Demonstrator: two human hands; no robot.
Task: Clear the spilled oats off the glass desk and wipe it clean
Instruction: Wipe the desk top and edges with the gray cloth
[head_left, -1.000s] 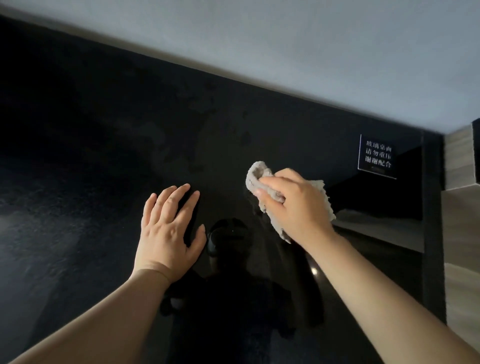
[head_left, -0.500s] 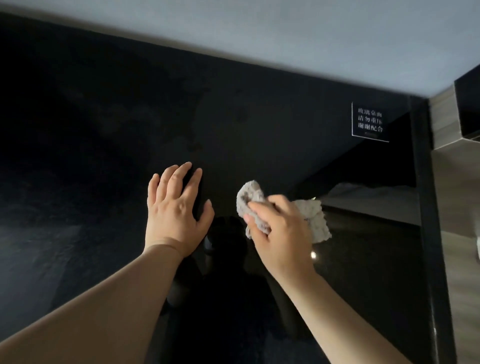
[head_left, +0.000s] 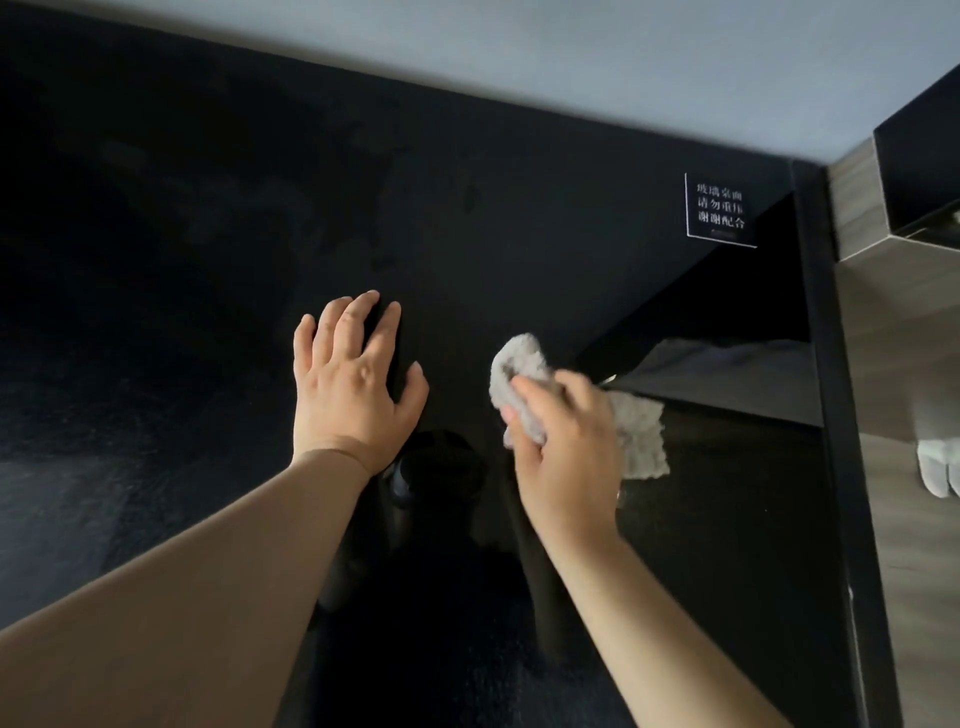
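Head view: black glass bench fills most of the frame, glossy, with faint dull smears toward the far middle. Left hand lies palm down, flat on the glass, fingers extended and slightly spread, thumb out to the side, holding nothing. Right hand is just beside it to the right, apart from it, closed around a bunched grey cloth; index and thumb curl over the wad, which bulges out past the fingertips toward the far side, while a loose flap of it sticks out to the right of the hand. Cloth sits on or just above the glass; contact cannot be told for certain. Both forearms are bare and reach in from the near edge. Dark reflections of the arms and a head show in the glass between and below the hands. No oats can be made out on the dark surface. Small sign with white characters lies flat on the far right corner of the bench. Pale grey wall runs along the far edge. A wood-grain panel stands right of the bench, with something white at the frame edge beside it, unidentifiable.
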